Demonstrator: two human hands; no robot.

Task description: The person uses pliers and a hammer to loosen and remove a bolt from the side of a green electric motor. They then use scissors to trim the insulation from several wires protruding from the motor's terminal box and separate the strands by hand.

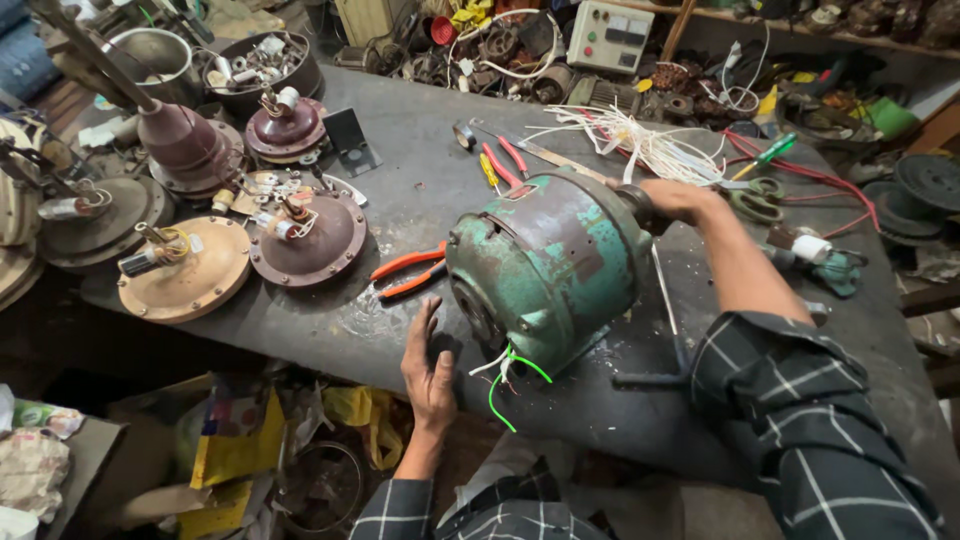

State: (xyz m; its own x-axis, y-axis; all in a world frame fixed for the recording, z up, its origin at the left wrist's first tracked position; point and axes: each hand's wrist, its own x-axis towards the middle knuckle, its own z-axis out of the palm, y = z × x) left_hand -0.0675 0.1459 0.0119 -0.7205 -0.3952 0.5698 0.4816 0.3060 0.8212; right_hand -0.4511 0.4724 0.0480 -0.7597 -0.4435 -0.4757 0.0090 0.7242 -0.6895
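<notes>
Left hand [428, 365] flat, open on bench [400, 190], right hand [680, 198] gripping green motor's [548, 265] shaft (rusty label patch).

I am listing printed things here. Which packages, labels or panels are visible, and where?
Control box: far edge of the bench, pale square casing with small buttons.
Yellow wrapper: on the floor below the bench, left of the left hand, crumpled, yellow with colour patches.
Pale packet: bottom left corner, crumpled.

Left hand [428, 368] lies flat, fingers extended forward, forearm low and near the body — right hand [678, 197] reaches out farther, fingers curled in a closed grip, checked sleeve pushed back.
</notes>
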